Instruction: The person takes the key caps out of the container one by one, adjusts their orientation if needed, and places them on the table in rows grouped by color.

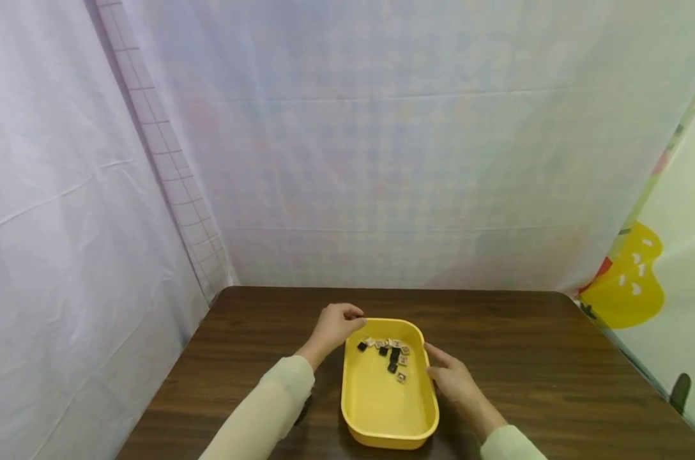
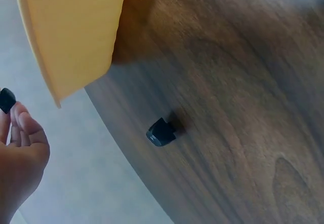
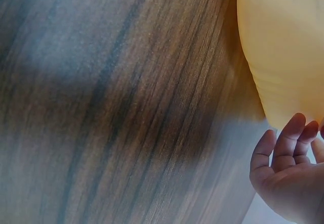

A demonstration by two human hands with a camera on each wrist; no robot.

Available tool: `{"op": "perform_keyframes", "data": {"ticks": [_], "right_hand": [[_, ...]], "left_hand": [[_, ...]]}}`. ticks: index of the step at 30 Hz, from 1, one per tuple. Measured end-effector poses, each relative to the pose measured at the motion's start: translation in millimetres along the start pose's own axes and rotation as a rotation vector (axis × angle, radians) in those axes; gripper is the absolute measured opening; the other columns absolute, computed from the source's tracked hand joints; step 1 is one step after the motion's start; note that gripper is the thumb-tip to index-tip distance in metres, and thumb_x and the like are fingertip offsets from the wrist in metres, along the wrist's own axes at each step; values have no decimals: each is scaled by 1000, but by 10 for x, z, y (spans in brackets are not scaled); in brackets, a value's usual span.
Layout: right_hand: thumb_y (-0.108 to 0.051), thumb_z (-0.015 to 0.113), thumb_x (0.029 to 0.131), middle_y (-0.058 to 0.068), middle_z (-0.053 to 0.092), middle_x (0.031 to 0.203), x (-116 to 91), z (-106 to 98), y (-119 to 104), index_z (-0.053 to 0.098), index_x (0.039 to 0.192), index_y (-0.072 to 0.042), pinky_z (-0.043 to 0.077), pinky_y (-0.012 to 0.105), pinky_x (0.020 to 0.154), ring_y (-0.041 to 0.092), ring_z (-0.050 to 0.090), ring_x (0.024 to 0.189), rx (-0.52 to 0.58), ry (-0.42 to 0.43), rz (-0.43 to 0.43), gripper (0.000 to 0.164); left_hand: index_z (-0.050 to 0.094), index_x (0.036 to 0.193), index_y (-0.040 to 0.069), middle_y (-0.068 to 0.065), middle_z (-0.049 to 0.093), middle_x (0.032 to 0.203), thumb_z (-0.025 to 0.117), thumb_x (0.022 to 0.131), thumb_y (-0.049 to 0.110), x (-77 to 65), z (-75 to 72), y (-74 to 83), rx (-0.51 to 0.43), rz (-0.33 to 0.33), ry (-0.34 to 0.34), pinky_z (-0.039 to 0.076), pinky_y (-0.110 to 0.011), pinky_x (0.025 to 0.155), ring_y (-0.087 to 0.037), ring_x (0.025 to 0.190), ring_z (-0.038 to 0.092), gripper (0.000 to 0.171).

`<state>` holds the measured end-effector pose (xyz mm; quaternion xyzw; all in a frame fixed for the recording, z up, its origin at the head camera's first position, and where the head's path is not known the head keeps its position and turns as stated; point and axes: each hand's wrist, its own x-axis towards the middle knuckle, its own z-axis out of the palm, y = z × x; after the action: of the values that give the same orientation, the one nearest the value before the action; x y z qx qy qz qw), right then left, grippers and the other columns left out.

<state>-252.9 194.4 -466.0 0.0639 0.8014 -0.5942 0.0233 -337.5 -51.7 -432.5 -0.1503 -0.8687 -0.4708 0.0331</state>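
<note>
A yellow tray (image 1: 384, 409) stands on the brown wooden table. Several small black pieces (image 1: 395, 354) and beige marked pieces (image 1: 402, 377) lie loose toward its far end. My left hand (image 1: 337, 322) is over the tray's far left corner; the left wrist view shows its fingertips pinching a small black block (image 2: 7, 100). Another black block (image 2: 161, 133) lies on the table left of the tray, partly hidden by my forearm in the head view. With loosely bent fingers, my right hand (image 1: 453, 378) touches the tray's right outer side, fingertips right at the wall (image 3: 283, 57).
The dark wood tabletop (image 1: 554, 358) reaches back to a pale hanging curtain (image 1: 382, 160). Another white curtain (image 1: 60, 255) hangs along the left. On the right, a light sheet with a yellow printed shape (image 1: 623, 287) borders the table.
</note>
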Motion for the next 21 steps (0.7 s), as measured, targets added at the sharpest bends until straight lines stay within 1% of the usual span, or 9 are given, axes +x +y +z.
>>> {"op": "perform_keyframes", "data": {"ticks": [2, 7, 9, 10, 12, 15, 19, 21], "right_hand": [[2, 51, 92, 16, 67, 92, 1, 2, -1, 41, 147, 4, 51, 33, 55, 18, 58, 61, 1, 4, 0, 56], [2, 51, 92, 12, 65, 83, 6, 5, -10, 41, 147, 4, 48, 30, 53, 16, 54, 57, 0, 0, 1, 56], [2, 51, 92, 12, 65, 83, 8, 5, -15, 41, 147, 4, 48, 30, 53, 16, 55, 58, 1, -1, 0, 56], [2, 51, 92, 12, 65, 82, 9, 5, -16, 41, 147, 4, 48, 30, 53, 16, 54, 57, 0, -1, 4, 56], [2, 50, 92, 12, 65, 82, 12, 5, -19, 41, 147, 4, 49, 30, 54, 16, 55, 57, 5, -1, 6, 56], [3, 50, 92, 13, 66, 83, 14, 7, -20, 40, 147, 4, 50, 31, 54, 16, 55, 57, 16, -5, 8, 56], [3, 51, 91, 14, 66, 86, 10, 6, -17, 41, 147, 4, 50, 31, 54, 15, 52, 54, 11, -10, 17, 57], [2, 52, 91, 15, 66, 90, 9, 5, -13, 41, 147, 4, 50, 31, 55, 15, 52, 55, 11, -14, 21, 57]], "left_hand": [[73, 111, 11, -2, 67, 101, 71, 93, 21, -6, -40, -17, -17, -18, 7, 53, -38, 78, -19, 94, 62, 20], [71, 117, 7, -8, 69, 108, 68, 94, 16, -33, -180, -103, -10, -13, 28, 54, -41, 81, -26, 100, 63, 25], [71, 116, 5, -10, 70, 108, 67, 94, 15, -51, -248, -157, -2, -8, 43, 54, -41, 81, -27, 100, 64, 25], [72, 115, 5, -9, 70, 108, 68, 94, 15, -65, -284, -183, -3, -18, 50, 54, -41, 81, -27, 100, 64, 24], [72, 112, 4, -10, 70, 106, 70, 91, 13, -90, -353, -248, 1, -28, 72, 54, -41, 81, -28, 98, 64, 23], [73, 107, 3, -10, 70, 102, 73, 87, 9, -137, -443, -351, 4, -59, 104, 54, -42, 81, -27, 96, 65, 21], [73, 104, 1, -10, 70, 100, 74, 85, 6, -225, -532, -481, 23, -97, 116, 53, -44, 83, -28, 96, 65, 20], [74, 104, 1, -10, 70, 101, 75, 84, 7, -271, -565, -543, 57, -95, 116, 52, -45, 85, -30, 98, 64, 21]]}}
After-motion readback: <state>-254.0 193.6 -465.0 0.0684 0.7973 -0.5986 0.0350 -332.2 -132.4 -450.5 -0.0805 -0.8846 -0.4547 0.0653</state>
